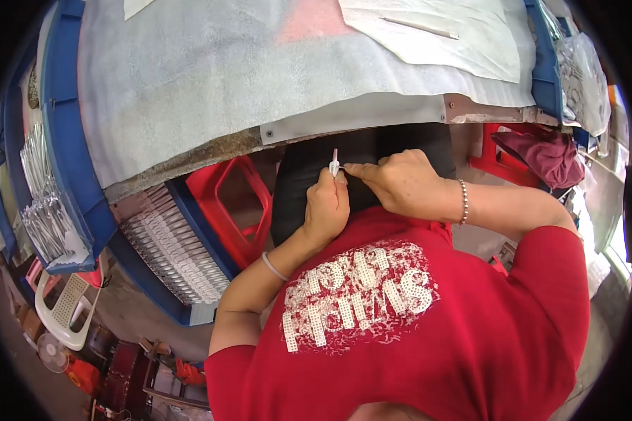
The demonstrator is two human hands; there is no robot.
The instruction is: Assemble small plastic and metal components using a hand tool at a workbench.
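My left hand (326, 203) is closed around a small white plastic piece (334, 163) that sticks up from between thumb and fingers. My right hand (393, 179) is next to it, fingers pinched and its fingertip touching the base of the same white piece. Both hands are held over my lap, above black trousers (309, 168), just under the edge of the work table (358, 112). I wear a red printed shirt (414, 316), a thin band on the left wrist and a bead bracelet on the right wrist.
The table is covered with white foam sheet (225, 70) with a thin white stick (421, 28) on a sheet. A blue crate of packed clear pieces (168, 245) and a red stool (232, 203) stand at left. Plastic bags (583, 77) lie at right.
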